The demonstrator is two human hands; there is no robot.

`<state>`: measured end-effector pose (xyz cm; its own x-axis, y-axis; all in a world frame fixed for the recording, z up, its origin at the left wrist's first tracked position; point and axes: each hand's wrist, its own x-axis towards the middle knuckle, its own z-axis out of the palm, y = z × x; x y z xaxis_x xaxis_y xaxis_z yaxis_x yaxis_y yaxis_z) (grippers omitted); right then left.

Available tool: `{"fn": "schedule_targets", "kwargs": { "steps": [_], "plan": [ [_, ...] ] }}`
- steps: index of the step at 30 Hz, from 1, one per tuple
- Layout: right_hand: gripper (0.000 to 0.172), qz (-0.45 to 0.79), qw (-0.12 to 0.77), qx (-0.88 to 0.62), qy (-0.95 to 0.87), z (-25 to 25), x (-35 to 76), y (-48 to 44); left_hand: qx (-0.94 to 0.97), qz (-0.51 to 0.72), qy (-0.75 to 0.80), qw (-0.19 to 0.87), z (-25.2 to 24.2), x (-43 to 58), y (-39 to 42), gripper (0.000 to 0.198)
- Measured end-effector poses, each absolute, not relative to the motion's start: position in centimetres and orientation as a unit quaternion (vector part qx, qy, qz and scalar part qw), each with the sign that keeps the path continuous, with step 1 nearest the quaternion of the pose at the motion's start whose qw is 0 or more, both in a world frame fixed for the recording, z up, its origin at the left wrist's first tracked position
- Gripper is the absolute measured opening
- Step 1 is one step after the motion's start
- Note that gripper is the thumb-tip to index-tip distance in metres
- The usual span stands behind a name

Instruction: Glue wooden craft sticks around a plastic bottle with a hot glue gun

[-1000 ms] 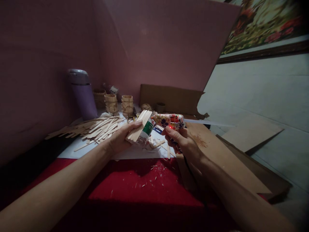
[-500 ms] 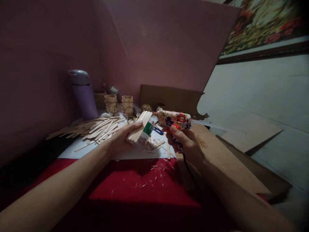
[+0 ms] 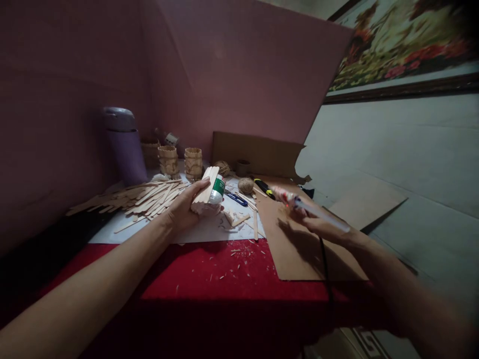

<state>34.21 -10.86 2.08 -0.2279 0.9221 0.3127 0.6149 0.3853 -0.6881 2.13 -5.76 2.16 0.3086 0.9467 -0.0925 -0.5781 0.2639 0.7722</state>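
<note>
My left hand [image 3: 189, 202] is closed around a clear plastic bottle [image 3: 218, 189] with a green label. Several flat wooden craft sticks [image 3: 205, 187] lie side by side along the bottle's near side, under my thumb. Out to the right, my right hand [image 3: 305, 217] grips a flower-patterned glue gun [image 3: 286, 197], which is blurred by motion. A red light glows on the gun, a pale glue stick juts from its back, and a black cord hangs below. The gun is over a brown board [image 3: 299, 249], apart from the bottle.
Loose craft sticks [image 3: 157, 197] are heaped at the left on white paper [image 3: 194, 234]. Behind them stand two stick-covered cups [image 3: 193, 164] and a purple flask [image 3: 127, 154]. A blue cutter [image 3: 237, 199], a twine ball [image 3: 245, 185] and yellow-black pliers [image 3: 264, 188] lie mid-table. Wood scraps dot the red cloth [image 3: 224, 279].
My right hand has moved the glue gun away from the bottle, to the right over the board. My left hand still holds the bottle with the sticks, now slightly turned.
</note>
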Motion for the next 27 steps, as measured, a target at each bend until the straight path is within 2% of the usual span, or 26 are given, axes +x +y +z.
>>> {"fn": "schedule_targets", "kwargs": {
  "steps": [3, 6, 8, 12, 15, 22, 25, 27],
  "plan": [
    [0.029, 0.109, 0.204, -0.540, -0.809, 0.9, 36.0, -11.0, 0.327, 0.525, 0.290, 0.730, 2.4, 2.1, -5.8, 0.016],
    [0.036, 0.031, 0.130, -0.540, -0.831, 0.4, 36.7, -11.1, 0.330, 0.532, 0.289, 0.724, 2.5, 2.0, -5.8, 0.018],
    [0.038, -0.011, 0.111, -0.537, -0.836, 1.0, 36.3, -11.2, 0.328, 0.537, 0.288, 0.722, 2.6, 2.0, -5.9, 0.018],
    [0.024, -0.095, 0.129, -0.536, -0.829, 3.3, 32.4, -11.3, 0.325, 0.544, 0.288, 0.718, 2.9, 2.1, -6.1, 0.018],
    [0.022, -0.078, 0.118, -0.498, -0.855, 4.1, 27.7, -10.7, 0.324, 0.543, 0.285, 0.720, 3.0, 2.0, -6.2, 0.016],
    [0.017, -0.117, -0.029, -0.412, -0.903, 2.2, 21.9, -7.8, 0.311, 0.579, 0.282, 0.699, 3.2, 1.8, -6.0, 0.015],
    [0.016, -0.120, -0.041, -0.386, -0.914, 2.1, 22.0, -7.3, 0.305, 0.585, 0.288, 0.694, 3.4, 2.0, -6.1, 0.016],
    [0.015, -0.074, -0.022, -0.384, -0.920, 2.6, 22.4, -7.0, 0.307, 0.584, 0.289, 0.693, 3.4, 2.0, -6.2, 0.017]
  ]
}}
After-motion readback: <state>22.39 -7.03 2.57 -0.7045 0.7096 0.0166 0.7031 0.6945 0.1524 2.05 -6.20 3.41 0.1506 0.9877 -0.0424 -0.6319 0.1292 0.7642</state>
